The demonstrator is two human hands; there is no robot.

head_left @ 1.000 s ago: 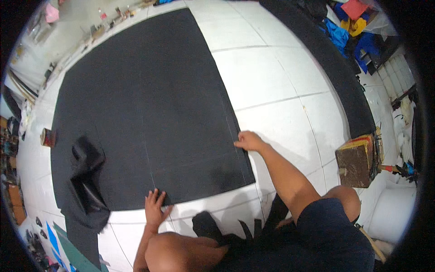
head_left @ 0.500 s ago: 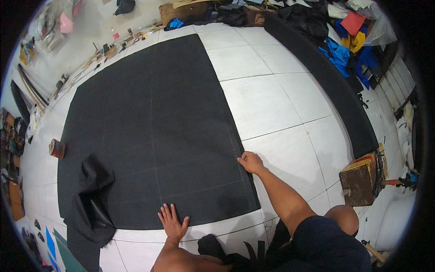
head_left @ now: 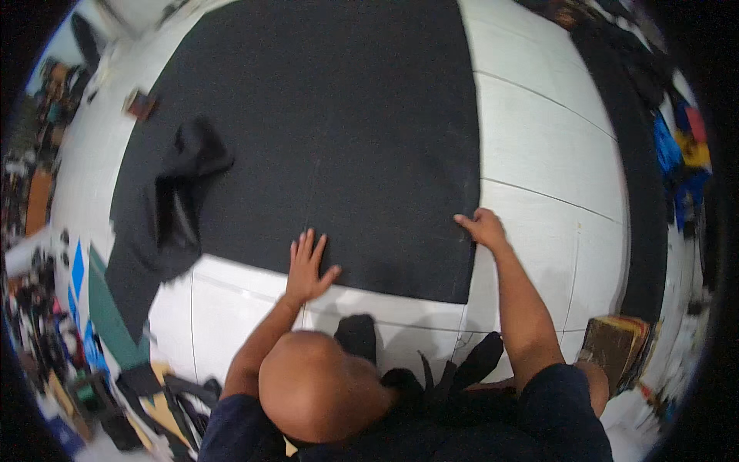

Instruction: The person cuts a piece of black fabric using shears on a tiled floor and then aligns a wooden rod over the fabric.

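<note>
One black sheet [head_left: 369,138] over white tiles [head_left: 539,142] | clutter [head_left: 96,404] around | left hand [head_left: 309,271] spread, right hand [head_left: 486,229] curled (grip unclear)

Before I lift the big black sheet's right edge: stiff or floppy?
The big black sheet will probably flop: it looks thin for its breadth. It may bend near the left hand, which rests on its near edge.

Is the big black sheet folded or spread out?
Mostly spread out: the black sheet lies flat over white tiles, with crumpled black material at left.
</note>
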